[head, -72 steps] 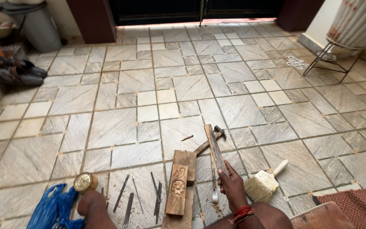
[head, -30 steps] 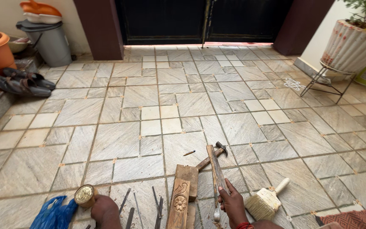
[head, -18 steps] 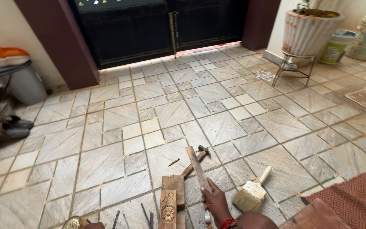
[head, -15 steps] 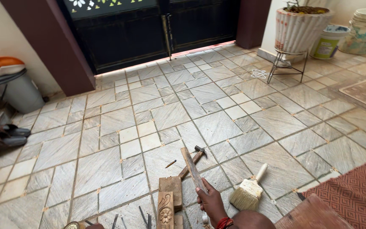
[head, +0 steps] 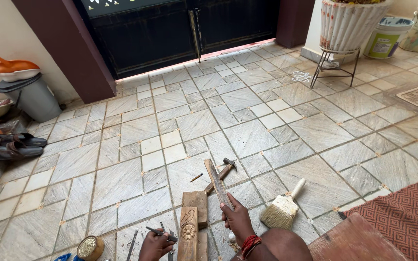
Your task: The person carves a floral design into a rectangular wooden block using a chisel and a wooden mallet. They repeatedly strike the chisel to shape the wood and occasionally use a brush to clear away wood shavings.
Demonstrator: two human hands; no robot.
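Right hand point(head: 237, 220) closed around a narrow wooden strip point(head: 217, 182), near centre, angled over a hammer point(head: 222, 172) | left hand point(head: 155, 244) grips a metal chisel point(head: 160, 233) left of carved wood block point(head: 188, 233) | paintbrush point(head: 283, 207) lies right on the stone tiles

Carved wooden strip point(head: 188, 231), matt stone floor point(head: 247, 125)

Grey stone tiles point(head: 247, 121) with diagonal grain cover the floor. Near right lies a red mat point(head: 407, 217) in diamond weave. The carved wood strip point(head: 187, 234) is pale tan (flower motif). Far left, an orange scoop point(head: 13, 64) sits above a grey bin point(head: 35, 99).
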